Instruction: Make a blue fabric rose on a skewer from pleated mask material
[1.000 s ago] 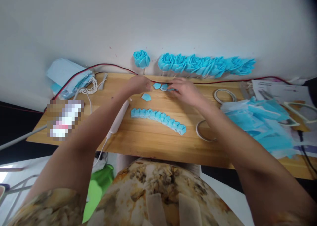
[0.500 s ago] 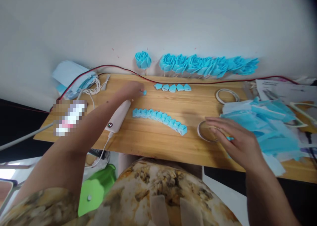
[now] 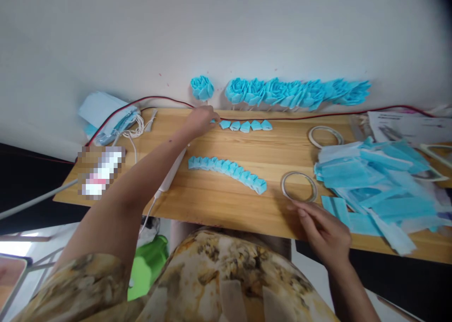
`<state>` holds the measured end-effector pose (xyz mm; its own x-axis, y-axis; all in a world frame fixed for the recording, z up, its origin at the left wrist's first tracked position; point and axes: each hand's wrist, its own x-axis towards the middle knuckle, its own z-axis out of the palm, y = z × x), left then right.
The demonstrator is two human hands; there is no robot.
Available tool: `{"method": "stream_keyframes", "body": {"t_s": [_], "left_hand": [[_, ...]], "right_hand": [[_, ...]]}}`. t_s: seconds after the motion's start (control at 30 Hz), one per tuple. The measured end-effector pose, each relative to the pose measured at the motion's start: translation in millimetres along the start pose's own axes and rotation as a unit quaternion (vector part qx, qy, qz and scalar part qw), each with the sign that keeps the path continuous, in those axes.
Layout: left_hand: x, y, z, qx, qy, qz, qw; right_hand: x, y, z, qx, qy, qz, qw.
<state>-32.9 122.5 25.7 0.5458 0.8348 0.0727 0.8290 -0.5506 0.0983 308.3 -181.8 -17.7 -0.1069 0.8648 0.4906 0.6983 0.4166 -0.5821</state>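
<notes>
My left hand (image 3: 202, 120) is stretched to the back of the wooden table, its fingers closed on a small blue folded piece (image 3: 212, 121). That piece is just left of a short row of similar blue folded pieces (image 3: 246, 126). My right hand (image 3: 325, 232) hovers by the front edge, fingers curled and thumb close to the index finger; whatever they pinch, if anything, cannot be made out. Its fingertips are just below a roll of tape (image 3: 313, 185) lying flat. A longer curved row of blue folded pieces (image 3: 226, 165) lies between my hands.
Blue fabric flowers (image 3: 277, 91) on thin stems stand along the wall, with a single flower (image 3: 202, 87) apart. Cut blue sheets (image 3: 381, 171) are heaped at right, beside another tape roll (image 3: 341, 137). A white power bank (image 3: 173, 173), phone (image 3: 102, 173) and bagged sheets (image 3: 106, 110) occupy the left.
My left hand has moved right and back with the small blue piece, up to the short row. My right hand has drawn from over the tape roll toward the front edge.
</notes>
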Motion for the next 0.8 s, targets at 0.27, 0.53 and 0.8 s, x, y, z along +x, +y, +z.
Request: {"method": "stream_keyframes", "body": {"t_s": [0.27, 0.53, 0.8], "left_hand": [[8, 10, 15.5, 0.028, -0.010, 0.012, 0.999], [0, 2, -12.0, 0.001, -0.015, -0.036, 0.999], [-10, -17, -8.1, 0.030, -0.070, -0.016, 0.997]], "right_hand": [[-2, 2, 7, 0.003, 0.017, 0.044, 0.999], [2, 2, 6, -0.007, 0.011, 0.037, 0.999], [3, 2, 7, -0.012, 0.006, 0.042, 0.999]]}}
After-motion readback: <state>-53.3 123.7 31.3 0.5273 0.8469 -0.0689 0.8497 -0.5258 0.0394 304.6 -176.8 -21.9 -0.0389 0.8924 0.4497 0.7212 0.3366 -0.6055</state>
